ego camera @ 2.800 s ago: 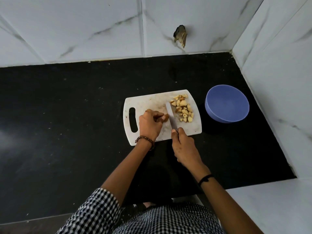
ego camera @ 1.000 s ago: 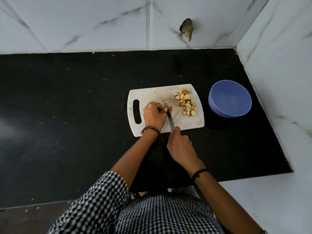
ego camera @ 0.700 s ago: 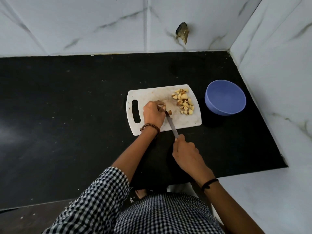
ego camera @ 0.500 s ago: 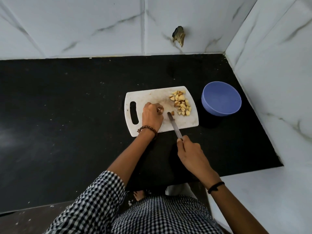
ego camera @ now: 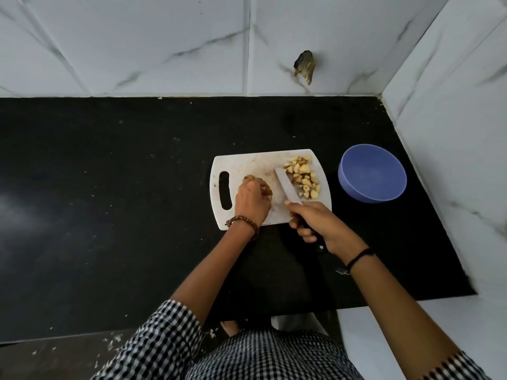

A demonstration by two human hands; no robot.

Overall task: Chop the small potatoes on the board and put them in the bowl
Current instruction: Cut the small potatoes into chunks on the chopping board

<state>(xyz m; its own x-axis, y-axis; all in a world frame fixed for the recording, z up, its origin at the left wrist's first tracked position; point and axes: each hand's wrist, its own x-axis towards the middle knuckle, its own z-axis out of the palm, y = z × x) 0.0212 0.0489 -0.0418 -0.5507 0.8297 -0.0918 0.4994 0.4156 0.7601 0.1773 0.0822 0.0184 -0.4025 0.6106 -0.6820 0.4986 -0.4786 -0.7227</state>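
A white cutting board [ego camera: 247, 165] lies on the black counter. A pile of chopped potato pieces [ego camera: 303, 176] sits on its right part. My left hand [ego camera: 252, 202] pinches a small brown potato piece [ego camera: 266, 191] at the board's middle. My right hand [ego camera: 315, 223] grips the knife handle at the board's near edge. The knife blade [ego camera: 288, 186] lies flat-side up against the left side of the pile. A blue bowl [ego camera: 371, 174] stands to the right of the board, and I see nothing in it.
The black counter [ego camera: 109, 201] extends far to the left. White marble-look tiled walls [ego camera: 452, 133] close it in behind and at the right, close to the bowl. A chipped hole [ego camera: 304, 65] marks the back wall. The counter's front edge is near my body.
My right hand has moved the knife forward and to the right, from beside my left hand up against the pile. My left hand stays at the board's middle with the piece.
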